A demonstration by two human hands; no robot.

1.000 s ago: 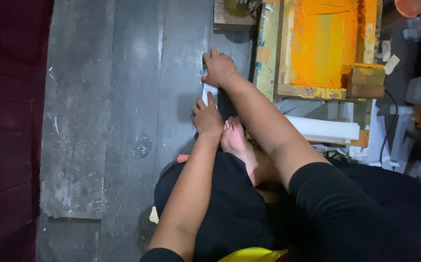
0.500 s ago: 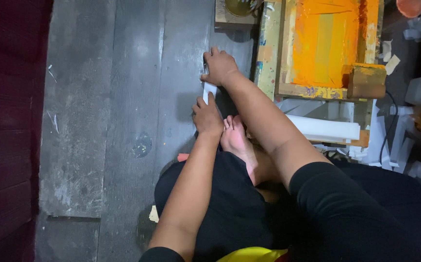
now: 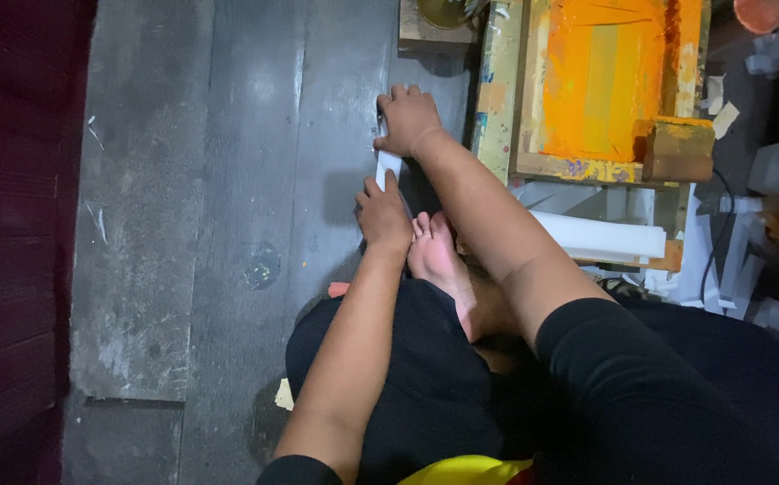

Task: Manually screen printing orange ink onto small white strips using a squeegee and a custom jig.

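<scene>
I sit on a dark grey floor (image 3: 228, 180) with my legs folded, one bare foot (image 3: 439, 260) showing between my arms. My left hand (image 3: 382, 214) presses down on the near end of a small white sheet (image 3: 388, 165) lying on the floor. My right hand (image 3: 407, 119) rests on the far end of the same sheet, fingers curled over it. Most of the sheet is hidden under the two hands.
A wooden printing frame (image 3: 501, 99) smeared with orange ink stands just right of my hands, an ink-covered block (image 3: 677, 148) on its corner. White strips (image 3: 600, 235) and a black cable (image 3: 721, 224) lie beyond my knee. A dark red surface (image 3: 12, 224) borders the left.
</scene>
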